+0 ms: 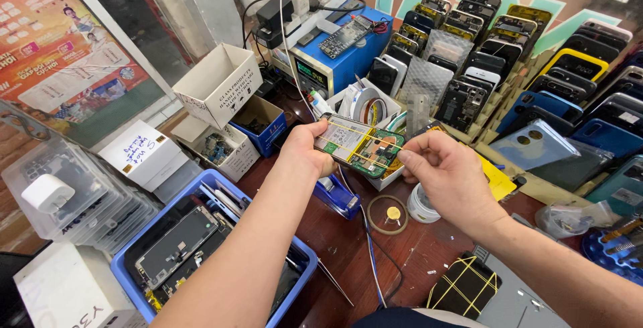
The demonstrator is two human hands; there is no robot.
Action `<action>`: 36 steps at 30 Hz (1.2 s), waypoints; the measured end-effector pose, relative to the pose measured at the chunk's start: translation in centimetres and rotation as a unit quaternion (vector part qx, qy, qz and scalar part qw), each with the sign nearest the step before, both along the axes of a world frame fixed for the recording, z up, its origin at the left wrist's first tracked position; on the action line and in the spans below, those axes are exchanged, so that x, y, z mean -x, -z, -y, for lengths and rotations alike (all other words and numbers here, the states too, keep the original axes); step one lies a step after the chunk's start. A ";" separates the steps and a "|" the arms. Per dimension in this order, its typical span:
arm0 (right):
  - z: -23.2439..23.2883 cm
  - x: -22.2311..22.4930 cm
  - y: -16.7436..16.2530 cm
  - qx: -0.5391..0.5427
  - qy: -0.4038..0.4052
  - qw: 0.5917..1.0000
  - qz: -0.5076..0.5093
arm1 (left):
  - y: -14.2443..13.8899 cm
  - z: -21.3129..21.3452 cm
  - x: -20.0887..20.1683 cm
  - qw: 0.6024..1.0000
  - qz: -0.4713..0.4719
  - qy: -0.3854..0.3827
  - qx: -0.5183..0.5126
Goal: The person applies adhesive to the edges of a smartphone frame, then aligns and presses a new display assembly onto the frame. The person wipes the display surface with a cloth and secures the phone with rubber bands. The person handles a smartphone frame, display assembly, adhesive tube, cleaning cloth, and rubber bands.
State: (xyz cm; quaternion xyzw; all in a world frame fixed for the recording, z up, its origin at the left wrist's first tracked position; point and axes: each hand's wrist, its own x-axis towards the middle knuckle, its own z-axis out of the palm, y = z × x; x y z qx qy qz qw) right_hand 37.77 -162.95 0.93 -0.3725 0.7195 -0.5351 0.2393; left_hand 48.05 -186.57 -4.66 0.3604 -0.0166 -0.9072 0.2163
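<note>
We see the left hand (309, 148) closed on one end of an opened phone (360, 146) — exposed green board, yellow rubber bands across it. The right hand (450, 179) pinches the other end, fingers curled. The phone is held above a dark red wooden tabletop (348, 247) crowded with a blue plastic tray (127, 271), white cardboard boxes (218, 83) and racks of glossy phone shells (536, 80).
</note>
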 end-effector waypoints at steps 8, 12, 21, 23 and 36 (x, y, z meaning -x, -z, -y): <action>-0.1 -0.6 -0.5 0.013 0.012 0.985 0.173 | 1.4 -1.3 0.3 0.999 -0.011 -0.027 -0.042; 0.5 -0.8 -1.7 0.014 0.025 0.944 0.329 | 1.5 -2.0 0.6 0.996 -0.068 -0.048 -0.030; 1.6 2.6 -2.6 0.012 0.062 0.966 0.250 | -1.9 -3.0 -3.3 0.967 0.057 0.125 0.216; 1.8 3.6 -2.6 0.041 0.066 0.955 0.287 | -2.3 -4.3 -4.2 0.952 0.033 0.146 0.268; 3.8 3.2 -2.0 0.030 0.011 0.896 0.443 | -6.1 -8.3 -6.1 0.893 0.099 0.185 0.399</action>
